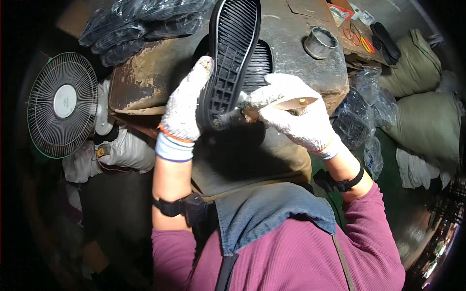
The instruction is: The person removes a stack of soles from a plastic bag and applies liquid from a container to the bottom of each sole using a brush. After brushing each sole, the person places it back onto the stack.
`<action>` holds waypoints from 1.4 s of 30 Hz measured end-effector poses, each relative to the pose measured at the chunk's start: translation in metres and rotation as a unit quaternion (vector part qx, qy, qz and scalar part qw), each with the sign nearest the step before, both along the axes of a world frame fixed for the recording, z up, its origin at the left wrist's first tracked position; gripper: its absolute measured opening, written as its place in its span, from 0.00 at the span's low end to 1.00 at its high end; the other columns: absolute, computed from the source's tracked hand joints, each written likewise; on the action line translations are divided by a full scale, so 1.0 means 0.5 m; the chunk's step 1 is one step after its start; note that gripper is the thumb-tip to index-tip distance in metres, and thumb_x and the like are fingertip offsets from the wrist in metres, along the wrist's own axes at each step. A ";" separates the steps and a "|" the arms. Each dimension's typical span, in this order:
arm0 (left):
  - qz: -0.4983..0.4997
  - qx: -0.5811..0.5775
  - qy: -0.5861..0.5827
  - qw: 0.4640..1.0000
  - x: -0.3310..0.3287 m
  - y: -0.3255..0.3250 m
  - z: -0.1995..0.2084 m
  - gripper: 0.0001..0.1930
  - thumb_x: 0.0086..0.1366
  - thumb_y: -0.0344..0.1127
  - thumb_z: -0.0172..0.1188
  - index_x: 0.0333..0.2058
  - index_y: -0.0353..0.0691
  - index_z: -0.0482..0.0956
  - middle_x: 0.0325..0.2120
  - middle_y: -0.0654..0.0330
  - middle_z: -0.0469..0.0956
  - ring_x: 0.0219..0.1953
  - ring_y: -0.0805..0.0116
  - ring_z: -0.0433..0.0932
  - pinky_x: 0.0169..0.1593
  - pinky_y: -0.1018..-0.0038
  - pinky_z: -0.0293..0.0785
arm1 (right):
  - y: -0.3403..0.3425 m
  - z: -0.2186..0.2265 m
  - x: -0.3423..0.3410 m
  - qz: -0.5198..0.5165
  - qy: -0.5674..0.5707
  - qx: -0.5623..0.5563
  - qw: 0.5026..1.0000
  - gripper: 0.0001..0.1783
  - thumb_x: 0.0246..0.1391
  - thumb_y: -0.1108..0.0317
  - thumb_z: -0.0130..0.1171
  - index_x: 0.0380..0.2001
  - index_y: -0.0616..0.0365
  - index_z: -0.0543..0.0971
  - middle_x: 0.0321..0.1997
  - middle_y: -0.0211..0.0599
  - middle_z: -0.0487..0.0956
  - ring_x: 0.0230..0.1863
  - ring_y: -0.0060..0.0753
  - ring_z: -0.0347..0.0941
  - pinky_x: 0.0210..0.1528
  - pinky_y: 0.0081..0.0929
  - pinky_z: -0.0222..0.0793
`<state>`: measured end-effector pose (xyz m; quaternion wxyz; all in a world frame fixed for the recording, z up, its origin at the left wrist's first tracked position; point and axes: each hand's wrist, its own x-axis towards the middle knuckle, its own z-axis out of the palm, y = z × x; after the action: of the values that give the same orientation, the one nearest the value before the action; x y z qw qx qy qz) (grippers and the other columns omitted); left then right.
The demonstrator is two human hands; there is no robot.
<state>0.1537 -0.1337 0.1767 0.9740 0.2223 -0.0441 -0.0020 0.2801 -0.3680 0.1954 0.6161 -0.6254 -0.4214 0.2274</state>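
Note:
My left hand (187, 99), in a white knit glove, grips a black shoe sole (227, 72) by its left edge and heel. The sole is tilted up, its ribbed and gridded inner side showing. My gloved right hand (296, 109) is closed round a brush (293, 103) with a flat, pale wooden handle. Its working end lies close against the heel's right edge; shadow and fingers hide the bristles, so contact is unclear. Behind the held sole, another black sole (260, 63) rests on the worn table (291, 29).
A stained round tin (320, 42) stands at the table's back right. Plastic-wrapped black bundles (141, 26) lie at the back left, beyond a fan (64, 102). Orange-handled scissors (360, 41) lie on a side surface at right, near stuffed green sacks (427, 121) and a clear plastic bag (366, 104).

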 end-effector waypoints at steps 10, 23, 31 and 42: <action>0.075 0.318 0.215 0.920 -0.030 -0.048 0.062 0.25 0.80 0.47 0.51 0.71 0.49 0.65 0.51 0.53 0.83 0.36 0.57 0.87 0.33 0.63 0.89 | 0.034 0.065 0.132 -0.111 -0.175 0.025 0.978 0.07 0.54 0.72 0.71 0.38 0.55 0.89 0.38 0.32 0.89 0.40 0.25 0.85 0.46 0.24 0.79; -0.033 -0.004 0.245 0.969 -0.039 -0.101 0.068 0.28 0.80 0.54 0.45 0.60 0.35 0.75 0.45 0.42 0.84 0.38 0.44 0.87 0.37 0.47 0.88 | 0.072 0.096 0.225 -0.153 -0.660 0.024 0.735 0.10 0.50 0.62 0.72 0.37 0.45 0.88 0.33 0.29 0.86 0.42 0.39 0.83 0.57 0.40 0.75; -0.084 -0.135 0.138 0.978 -0.023 -0.097 0.053 0.40 0.79 0.63 0.36 0.73 0.33 0.57 0.68 0.36 0.65 0.49 0.26 0.81 0.43 0.32 0.83 | 0.131 0.097 0.223 -0.115 -0.663 0.082 0.735 0.10 0.54 0.61 0.70 0.40 0.42 0.88 0.40 0.27 0.87 0.45 0.36 0.83 0.59 0.39 0.73; -0.084 -0.167 0.156 0.970 -0.038 -0.089 0.019 0.39 0.79 0.62 0.37 0.72 0.34 0.58 0.66 0.36 0.68 0.49 0.22 0.80 0.43 0.28 0.81 | 0.102 -0.009 0.092 -0.121 0.069 0.088 0.986 0.09 0.59 0.71 0.68 0.42 0.58 0.87 0.46 0.35 0.87 0.46 0.27 0.83 0.55 0.29 0.77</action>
<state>0.1349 -0.1781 0.1863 0.9885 0.0492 0.0898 -0.1109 0.3263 -0.3172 0.1911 0.7196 -0.5979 -0.3170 0.1556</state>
